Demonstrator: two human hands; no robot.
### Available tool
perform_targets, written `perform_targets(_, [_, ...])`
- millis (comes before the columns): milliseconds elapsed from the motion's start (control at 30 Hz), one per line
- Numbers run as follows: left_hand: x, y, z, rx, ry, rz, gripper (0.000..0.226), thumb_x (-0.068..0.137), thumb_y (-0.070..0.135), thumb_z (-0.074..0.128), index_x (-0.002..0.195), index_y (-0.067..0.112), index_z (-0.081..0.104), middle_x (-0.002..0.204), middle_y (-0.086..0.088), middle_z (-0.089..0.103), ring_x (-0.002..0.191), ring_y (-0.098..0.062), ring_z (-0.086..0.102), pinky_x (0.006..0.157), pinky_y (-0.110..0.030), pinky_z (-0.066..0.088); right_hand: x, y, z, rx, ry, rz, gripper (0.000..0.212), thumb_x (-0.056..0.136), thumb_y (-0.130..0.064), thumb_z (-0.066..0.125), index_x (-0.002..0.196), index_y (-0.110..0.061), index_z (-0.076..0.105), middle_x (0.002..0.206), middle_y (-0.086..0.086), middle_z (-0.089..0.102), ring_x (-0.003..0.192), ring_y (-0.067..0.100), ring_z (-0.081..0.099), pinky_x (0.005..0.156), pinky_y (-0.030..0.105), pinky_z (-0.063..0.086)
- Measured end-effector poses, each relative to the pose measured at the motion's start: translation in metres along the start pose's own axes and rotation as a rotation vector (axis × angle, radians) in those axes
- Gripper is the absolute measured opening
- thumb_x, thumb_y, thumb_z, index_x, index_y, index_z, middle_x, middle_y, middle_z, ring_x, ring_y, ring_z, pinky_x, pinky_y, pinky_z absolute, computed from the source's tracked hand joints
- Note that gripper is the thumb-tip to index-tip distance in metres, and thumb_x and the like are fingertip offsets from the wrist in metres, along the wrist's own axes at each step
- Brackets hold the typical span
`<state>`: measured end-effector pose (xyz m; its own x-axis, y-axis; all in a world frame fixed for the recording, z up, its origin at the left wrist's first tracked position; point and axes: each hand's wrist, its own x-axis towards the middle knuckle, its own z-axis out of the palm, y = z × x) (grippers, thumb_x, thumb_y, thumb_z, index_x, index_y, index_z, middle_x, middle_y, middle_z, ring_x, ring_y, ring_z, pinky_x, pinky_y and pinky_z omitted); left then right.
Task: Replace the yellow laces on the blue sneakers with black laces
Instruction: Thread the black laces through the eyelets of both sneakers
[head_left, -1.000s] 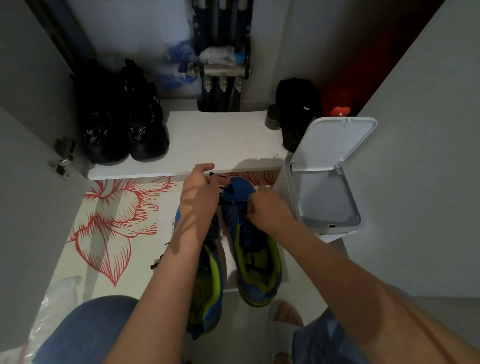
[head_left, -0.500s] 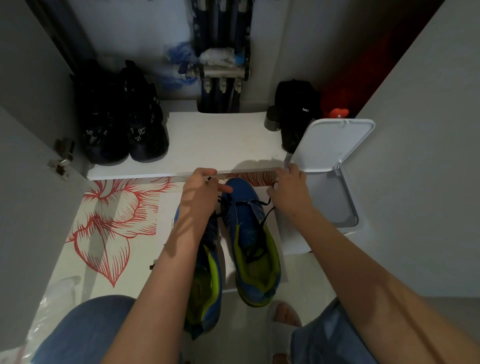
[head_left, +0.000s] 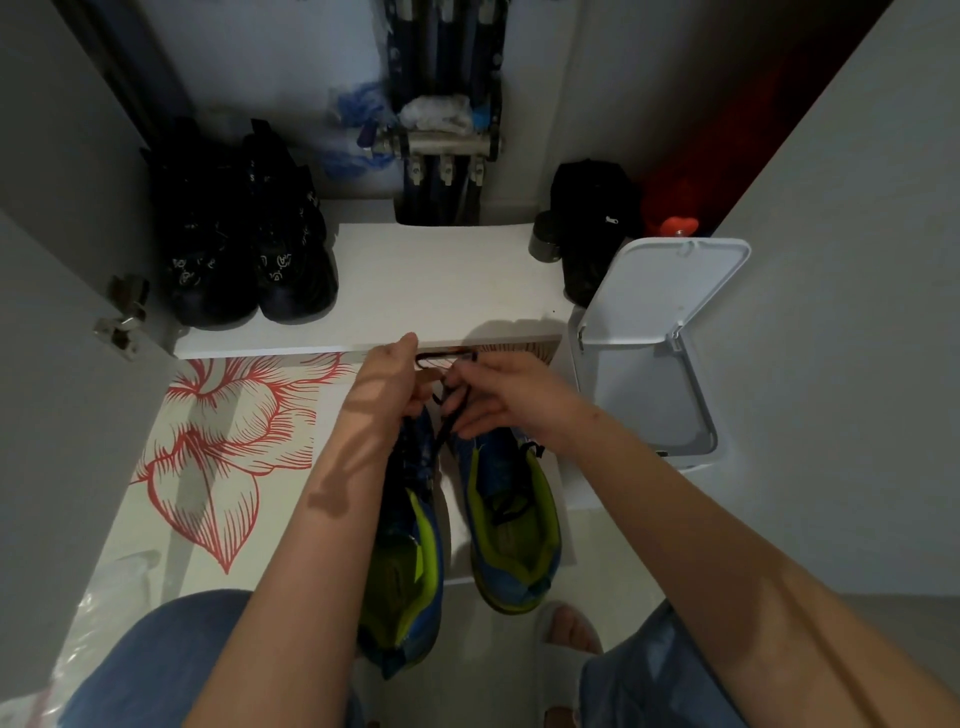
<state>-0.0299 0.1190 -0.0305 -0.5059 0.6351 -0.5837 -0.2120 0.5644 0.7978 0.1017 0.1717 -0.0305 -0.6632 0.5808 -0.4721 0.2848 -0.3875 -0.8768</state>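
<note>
Two blue sneakers with lime-green lining lie side by side on the floor, toes pointing away from me: the left sneaker and the right sneaker. A black lace stretches between my hands above the toes, and its strands hang down toward the sneakers. My left hand pinches one end of the lace. My right hand pinches the other part, fingers curled over the right sneaker's toe. No yellow lace shows.
A white shelf ahead carries a pair of black shoes at left and a dark bag at right. A white bin with its lid up stands right of the sneakers. A floral mat lies at left.
My right hand came back from the bin side to the middle above the sneaker toes. The black lace is now pulled taut between both hands.
</note>
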Motion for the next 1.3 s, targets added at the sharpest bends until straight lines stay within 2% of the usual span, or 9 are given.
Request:
perform_targets(100, [0.005,-0.004,-0.004,0.117,0.104,0.059,0.038,0.098,0.025,0.044,0.129,0.003,0.045,0.114,-0.017,0.059,0.092,-0.029,0.060,0.074,-0.033,0.049,0.001,-0.012,-0.007,0.323,0.040,-0.072,0.020,0.099,-0.017,0.045,0.093,-0.003,0.059,0.078,0.011,0.071,0.066,0.019,0.070,0.062,0.027,0.058])
perform_targets(200, [-0.006,0.003,0.000,-0.382,-0.062,-0.057,0.019,0.099,0.006,0.037,0.095,0.004,0.055,0.092,-0.010,0.058,0.079,-0.017,0.057,0.055,-0.020,0.042,0.001,-0.016,-0.009,0.520,0.071,-0.085,0.020,0.099,-0.013,0.043,0.092,-0.001,0.058,0.074,0.010,0.072,0.070,0.018,0.072,0.062,0.026,0.058])
perform_targets(500, [-0.004,0.010,-0.005,-0.917,-0.174,-0.145,0.059,0.090,-0.015,0.014,0.138,0.008,0.040,0.128,-0.013,0.055,0.095,-0.017,0.058,0.075,-0.022,0.047,0.005,-0.007,-0.011,0.418,0.106,0.000,0.021,0.098,-0.014,0.047,0.103,0.003,0.057,0.098,0.024,0.065,0.075,0.025,0.071,0.065,0.031,0.059])
perform_targets(633, [-0.003,0.001,-0.006,-0.591,-0.132,-0.206,0.010,0.097,0.015,0.041,0.100,0.017,0.050,0.097,-0.005,0.052,0.077,-0.021,0.052,0.066,-0.035,0.043,0.006,-0.012,-0.009,0.616,0.087,-0.036,0.019,0.100,-0.015,0.041,0.097,0.000,0.054,0.082,0.019,0.071,0.075,0.025,0.072,0.064,0.030,0.059])
perform_targets(767, [0.006,-0.009,-0.007,-0.088,0.288,0.115,0.023,0.099,0.017,0.039,0.078,0.014,0.046,0.079,-0.002,0.056,0.085,-0.020,0.052,0.066,-0.024,0.039,0.009,-0.011,-0.009,0.747,0.140,-0.053,0.019,0.102,-0.014,0.036,0.096,-0.001,0.049,0.085,0.027,0.068,0.076,0.029,0.072,0.062,0.030,0.059])
perform_targets(900, [-0.013,-0.003,-0.003,0.058,-0.099,-0.074,0.045,0.101,0.035,0.030,0.071,0.011,0.053,0.041,0.004,0.059,0.035,-0.006,0.055,0.052,-0.021,0.034,0.012,-0.009,-0.009,0.753,0.192,-0.080,0.021,0.103,-0.014,0.035,0.093,-0.002,0.049,0.086,0.028,0.067,0.074,0.028,0.072,0.063,0.030,0.059])
perform_targets(1000, [-0.024,-0.005,0.001,0.137,-0.241,-0.150,0.060,0.100,0.048,0.026,0.074,0.009,0.062,0.051,0.003,0.066,0.047,-0.006,0.060,0.055,-0.021,0.043,0.013,-0.009,-0.009,0.742,0.192,-0.098,0.021,0.103,-0.014,0.034,0.094,-0.002,0.048,0.080,0.025,0.069,0.074,0.027,0.072,0.063,0.028,0.059])
perform_targets(1133, [-0.013,-0.011,0.001,-0.320,-0.222,-0.014,0.034,0.101,0.032,0.038,0.089,0.011,0.062,0.088,-0.006,0.069,0.081,-0.015,0.065,0.082,-0.027,0.050,0.010,-0.009,-0.009,0.672,0.161,-0.041,0.016,0.101,-0.009,0.039,0.097,0.001,0.051,0.091,0.025,0.066,0.073,0.024,0.072,0.062,0.027,0.059])
perform_targets(1300, [0.007,-0.009,-0.011,-0.773,-0.105,0.055,0.016,0.097,0.013,0.048,0.103,0.005,0.060,0.071,0.001,0.072,0.068,-0.008,0.071,0.064,-0.019,0.057,-0.001,-0.009,-0.005,0.361,0.052,0.106,0.018,0.097,-0.006,0.045,0.106,0.007,0.054,0.102,0.023,0.066,0.070,0.025,0.071,0.060,0.028,0.059])
